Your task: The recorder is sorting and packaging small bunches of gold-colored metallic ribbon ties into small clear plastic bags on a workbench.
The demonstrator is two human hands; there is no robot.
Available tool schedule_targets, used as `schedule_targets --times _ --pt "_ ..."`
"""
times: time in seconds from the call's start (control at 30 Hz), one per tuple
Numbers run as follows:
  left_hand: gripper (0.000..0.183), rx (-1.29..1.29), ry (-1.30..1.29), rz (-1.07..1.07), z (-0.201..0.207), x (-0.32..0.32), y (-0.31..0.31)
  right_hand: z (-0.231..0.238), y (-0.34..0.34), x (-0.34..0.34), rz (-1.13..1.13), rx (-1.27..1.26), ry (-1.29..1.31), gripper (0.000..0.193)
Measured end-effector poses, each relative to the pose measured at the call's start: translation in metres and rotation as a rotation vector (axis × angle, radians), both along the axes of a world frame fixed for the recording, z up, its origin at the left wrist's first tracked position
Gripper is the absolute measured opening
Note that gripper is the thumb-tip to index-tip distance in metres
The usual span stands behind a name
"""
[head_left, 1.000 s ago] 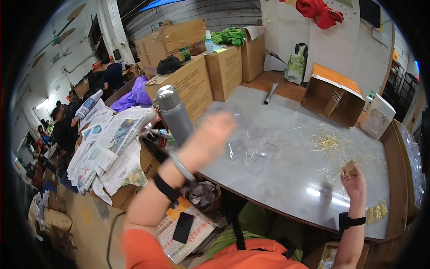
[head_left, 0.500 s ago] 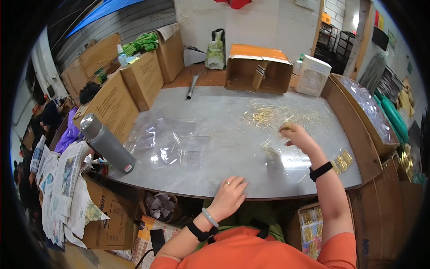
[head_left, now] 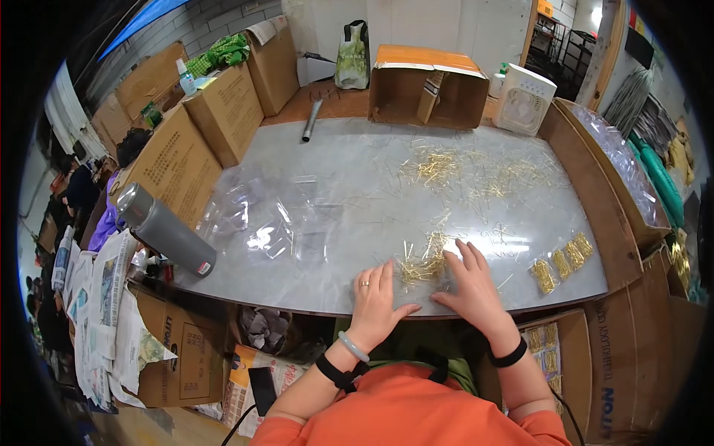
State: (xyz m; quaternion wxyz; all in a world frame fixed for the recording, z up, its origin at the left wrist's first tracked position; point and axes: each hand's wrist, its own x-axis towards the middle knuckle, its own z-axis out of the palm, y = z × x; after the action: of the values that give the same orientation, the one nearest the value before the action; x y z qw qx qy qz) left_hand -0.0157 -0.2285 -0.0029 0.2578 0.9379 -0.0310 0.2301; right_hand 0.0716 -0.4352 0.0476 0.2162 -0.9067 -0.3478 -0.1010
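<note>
A small pile of thin gold wire pieces, perhaps pins or hooks (head_left: pixel 424 265), lies near the front edge of the grey tabletop (head_left: pixel 357 163). On its left side my left hand (head_left: pixel 377 301) rests with fingers stretched forward and thumb out. At the pile's right edge is my right hand (head_left: pixel 474 291), its fingers extended and thumb pointing toward the left one. Neither hand grips anything that I can see. A larger scatter of the same gold pieces (head_left: pixel 437 168) spreads farther back. Several neat gold bundles (head_left: pixel 561 264) sit in a row to the right.
Clear plastic bags (head_left: pixel 279 227) cover the left part of the table, beside a grey flask (head_left: pixel 165 229). An open cardboard box (head_left: pixel 383 104) and a white fan (head_left: pixel 525 100) stand at the back. Cardboard (head_left: pixel 595 197) walls the right side; a dark tube (head_left: pixel 312 121) lies back left.
My right hand has come back toward me from the far scatter, and a gold pile now lies between my hands. My left hand has shifted slightly, its fingers now pointing forward.
</note>
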Motion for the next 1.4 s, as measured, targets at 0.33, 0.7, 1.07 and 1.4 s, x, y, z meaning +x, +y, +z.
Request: schedule_targets --times 0.33,0.7,1.07,1.4 --pt "0.093 0.08 0.022 -0.057 0.013 0.019 -0.002 -0.045 0.002 -0.009 -0.245 0.287 -0.04 0.069" --pt "0.091 -0.032 -0.026 0.033 0.003 0.026 -0.009 -0.028 0.046 0.031 -0.207 0.91 0.393 0.044" --pt "0.105 -0.091 0.0 -0.003 -0.001 0.02 -0.007 -0.027 0.023 0.008 -0.143 0.462 -0.034 0.056" --pt "0.105 -0.06 -0.018 -0.043 -0.005 0.02 -0.002 -0.009 0.025 0.041 -0.236 0.564 -0.003 0.02"
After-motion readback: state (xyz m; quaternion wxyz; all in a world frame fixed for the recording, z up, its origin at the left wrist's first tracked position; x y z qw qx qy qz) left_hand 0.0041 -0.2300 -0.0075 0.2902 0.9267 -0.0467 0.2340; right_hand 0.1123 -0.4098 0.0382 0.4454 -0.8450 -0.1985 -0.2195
